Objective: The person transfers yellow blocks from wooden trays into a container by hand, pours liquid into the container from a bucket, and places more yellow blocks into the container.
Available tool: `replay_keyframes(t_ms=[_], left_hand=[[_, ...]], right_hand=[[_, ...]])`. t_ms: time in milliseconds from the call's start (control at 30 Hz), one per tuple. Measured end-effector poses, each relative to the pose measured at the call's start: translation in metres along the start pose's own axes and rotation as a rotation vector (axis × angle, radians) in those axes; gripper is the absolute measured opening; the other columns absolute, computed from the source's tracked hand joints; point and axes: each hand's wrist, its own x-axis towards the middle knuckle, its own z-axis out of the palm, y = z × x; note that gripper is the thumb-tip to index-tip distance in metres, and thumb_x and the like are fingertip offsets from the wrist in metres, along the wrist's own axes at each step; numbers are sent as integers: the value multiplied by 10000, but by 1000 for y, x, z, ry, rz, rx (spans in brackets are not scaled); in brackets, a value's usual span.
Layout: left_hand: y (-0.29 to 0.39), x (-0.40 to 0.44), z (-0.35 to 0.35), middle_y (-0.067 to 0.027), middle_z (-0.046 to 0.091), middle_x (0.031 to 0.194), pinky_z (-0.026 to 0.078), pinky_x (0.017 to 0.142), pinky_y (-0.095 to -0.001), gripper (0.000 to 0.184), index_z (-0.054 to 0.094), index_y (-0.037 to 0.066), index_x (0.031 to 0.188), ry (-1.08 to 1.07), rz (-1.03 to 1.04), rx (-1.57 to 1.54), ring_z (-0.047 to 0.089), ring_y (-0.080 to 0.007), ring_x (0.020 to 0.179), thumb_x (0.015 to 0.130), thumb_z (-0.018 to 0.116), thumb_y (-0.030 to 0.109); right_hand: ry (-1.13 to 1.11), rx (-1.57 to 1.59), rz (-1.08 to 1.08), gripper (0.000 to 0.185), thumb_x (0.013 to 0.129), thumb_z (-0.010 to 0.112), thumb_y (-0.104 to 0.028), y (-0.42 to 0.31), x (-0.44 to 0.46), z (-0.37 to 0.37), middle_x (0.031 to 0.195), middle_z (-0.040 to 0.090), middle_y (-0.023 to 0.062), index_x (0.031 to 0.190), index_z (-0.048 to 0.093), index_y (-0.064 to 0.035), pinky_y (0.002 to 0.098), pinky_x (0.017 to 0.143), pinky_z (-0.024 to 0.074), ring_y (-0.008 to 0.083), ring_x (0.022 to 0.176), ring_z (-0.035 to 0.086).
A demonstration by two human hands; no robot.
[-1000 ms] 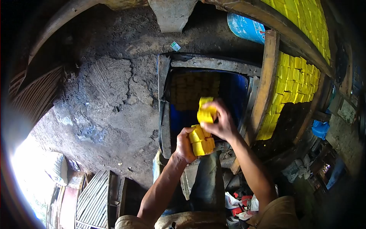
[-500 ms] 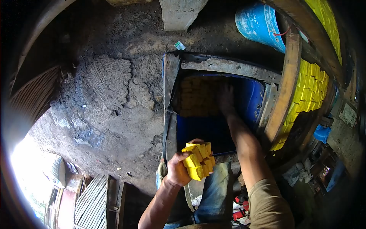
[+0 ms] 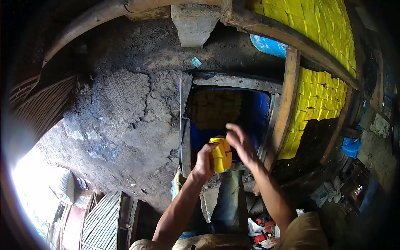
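Several yellow blocks (image 3: 221, 156) are clutched in a bundle by my left hand (image 3: 203, 160), over the near edge of a wood-framed bin (image 3: 237, 83) with a blue lining. Just right of the bundle is my right hand (image 3: 241, 141), its fingers partly bent with a gap between index finger and thumb; no block shows in it. Deep in the bin, in shadow, lie rows of dim yellowish blocks (image 3: 214, 109).
Yellow blocks (image 3: 321, 93) lie in rows on a rack at the right, behind a wooden beam (image 3: 288, 104). More yellow blocks (image 3: 308, 25) fill the upper right. A blue container (image 3: 268, 46) stands beyond the bin. Slatted wood (image 3: 102, 221) is at the lower left.
My right hand has come up out of the bin and back beside the bundle. My left hand has moved slightly up with its blocks. The view has shifted, showing more of the upper rack.
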Motion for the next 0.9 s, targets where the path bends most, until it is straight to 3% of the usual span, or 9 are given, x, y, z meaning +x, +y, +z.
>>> replay_keyframes(t_ms=[133,200,233,333,400,467,667,767,900], left_hand=[[-10,8,1,-98,641,1015,553,742,-400,547,565,90,1178,11,70,181,647,-206,898,955,412,566],[-1,-1,-1,-107,649,983,552,704,-376,546,554,89,1182,-18,25,106,651,-200,840,969,402,568],[2,-5,-6,-124,651,991,551,685,-373,590,482,82,1314,-4,39,199,652,-209,811,970,408,555],[13,-41,-9,-98,623,1010,530,729,-313,692,334,43,1438,-112,81,235,626,-184,867,939,505,491],[16,-49,-9,-105,621,1022,524,752,-318,698,319,26,1448,-110,71,261,624,-196,881,935,509,459],[19,-53,-11,-112,620,1034,519,775,-324,705,303,10,1459,-113,62,285,622,-208,895,931,513,427],[22,-56,-27,-116,603,1086,514,829,-342,592,412,16,1389,-144,48,242,609,-207,941,891,512,321],[17,-55,-31,-128,594,1124,501,885,-359,558,441,25,1360,-165,71,214,594,-222,1011,868,532,273],[12,-57,-17,-136,591,1150,481,917,-377,534,475,32,1311,-92,99,221,573,-243,1070,816,588,198]], right_hand=[[-13,-9,-122,570,765,759,-175,-3,-30,20,1239,584,86,1277,529,-74,340,1024,416,224,1166,552],[3,239,121,519,699,766,-86,-1,-12,16,1164,620,76,1179,569,-73,326,982,447,209,1112,582],[32,213,33,480,696,771,-103,9,2,14,1101,643,63,1140,589,-82,326,951,464,199,1070,598],[176,-426,-95,471,695,783,-124,93,80,18,971,651,111,1113,579,-52,352,864,508,237,936,633],[151,474,-49,531,743,768,-187,215,148,28,1032,650,150,1221,562,-81,409,876,503,303,988,629],[212,-631,-389,590,842,690,-310,201,154,22,1232,581,167,1369,482,-146,509,933,453,347,1146,551],[447,-1358,95,618,904,596,-402,229,186,37,1377,478,169,1446,398,-183,593,978,382,362,1271,444],[397,-1310,201,605,925,540,-445,232,184,38,1393,464,159,1447,398,-175,613,986,357,342,1303,409],[560,-1420,-6,606,909,572,-433,252,181,30,1375,478,166,1432,412,-170,570,995,377,337,1271,448]])
